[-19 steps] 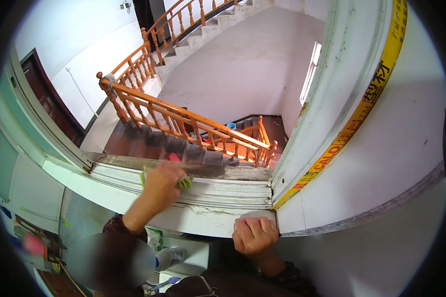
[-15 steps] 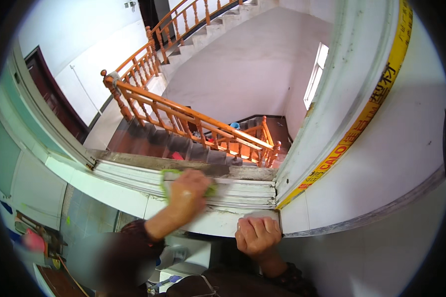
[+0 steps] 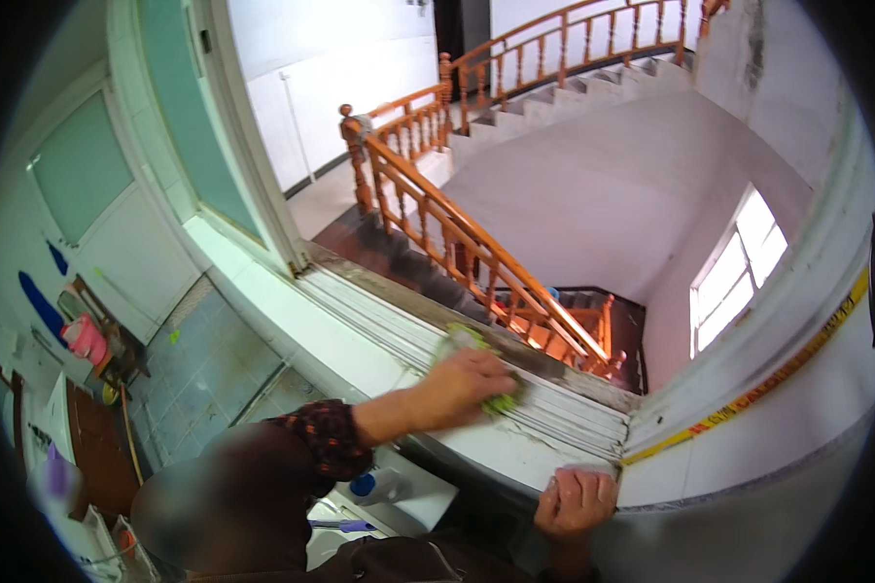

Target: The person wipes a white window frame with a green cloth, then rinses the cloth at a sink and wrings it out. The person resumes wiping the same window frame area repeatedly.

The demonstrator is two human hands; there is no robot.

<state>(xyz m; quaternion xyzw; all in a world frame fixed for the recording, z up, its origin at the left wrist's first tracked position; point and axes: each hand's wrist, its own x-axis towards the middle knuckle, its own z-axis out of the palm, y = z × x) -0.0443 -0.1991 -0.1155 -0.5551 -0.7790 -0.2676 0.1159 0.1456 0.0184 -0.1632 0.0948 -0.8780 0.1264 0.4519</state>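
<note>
A green cloth [image 3: 472, 364] lies pressed on the white window sill tracks [image 3: 554, 413], under the left hand [image 3: 462, 384], whose fingers close over it. The right hand [image 3: 576, 500] curls around the sill's near edge, just beside a yellow tape strip [image 3: 749, 398]. Beyond the sill an orange wooden stair railing [image 3: 457, 243] descends.

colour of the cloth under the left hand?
Light green cloth, pressed under the left hand; head view.

Cloth [image 3: 476, 364] on window sill [image 3: 379, 335], stair railing [image 3: 457, 248] behind, bottle [image 3: 374, 483] below sill
</note>
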